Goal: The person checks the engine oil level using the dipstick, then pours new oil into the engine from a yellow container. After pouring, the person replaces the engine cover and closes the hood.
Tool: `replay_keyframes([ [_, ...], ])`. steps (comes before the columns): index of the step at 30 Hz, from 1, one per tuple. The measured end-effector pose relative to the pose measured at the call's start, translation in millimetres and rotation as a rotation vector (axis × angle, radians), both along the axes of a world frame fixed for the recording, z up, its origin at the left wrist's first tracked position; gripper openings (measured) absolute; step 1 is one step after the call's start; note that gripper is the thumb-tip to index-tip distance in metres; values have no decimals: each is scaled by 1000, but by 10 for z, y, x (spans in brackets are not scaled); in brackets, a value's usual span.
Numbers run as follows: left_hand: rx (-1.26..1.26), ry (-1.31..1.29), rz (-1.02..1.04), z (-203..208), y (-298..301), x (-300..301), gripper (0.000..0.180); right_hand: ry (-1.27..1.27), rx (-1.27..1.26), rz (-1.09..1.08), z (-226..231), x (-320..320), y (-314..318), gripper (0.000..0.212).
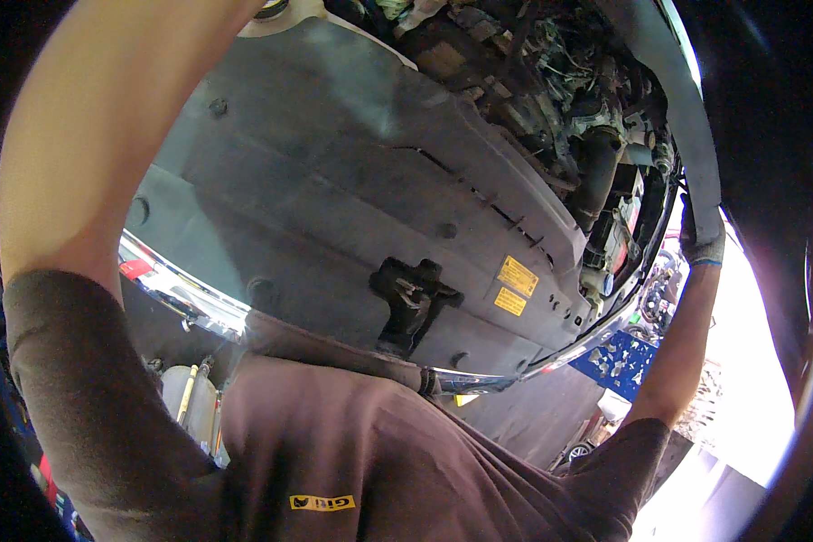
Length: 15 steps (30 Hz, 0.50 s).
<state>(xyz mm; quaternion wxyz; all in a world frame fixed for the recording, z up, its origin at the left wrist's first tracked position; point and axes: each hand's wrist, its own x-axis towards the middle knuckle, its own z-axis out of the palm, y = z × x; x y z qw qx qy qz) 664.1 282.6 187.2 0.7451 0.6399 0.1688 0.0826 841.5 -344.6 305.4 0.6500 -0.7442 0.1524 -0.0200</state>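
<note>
My left arm (63,199) is raised along the left side and leaves the picture at the top. My left hand is out of sight. Reaching up on the right, my right hand (706,246) wears a grey glove with a blue cuff edge. It is against the lower end of a long grey strip (691,117) at the engine bay's side; its fingers are mostly hidden. Below my arms spreads a large dark plastic cover (325,199) with yellow labels (518,274) and a black latch recess (415,294).
Hoses and wiring fill the exposed engine bay (551,99) at the upper right. A chrome-trimmed car front (479,382) curves just before my body. Beyond my right arm is a blue speckled panel (616,363); a silver cylinder (190,397) lies at lower left.
</note>
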Motion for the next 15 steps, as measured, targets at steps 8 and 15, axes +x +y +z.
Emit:
replay_keyframes([
  [8, -14, 0, -4, -61, -42, 4, 43, -7, -61, 99, 21, -8, -4, 41],
  [15, -26, -7, -19, -93, -53, -30, 42, 28, -89, 48, -288, -144, 32, 39],
])
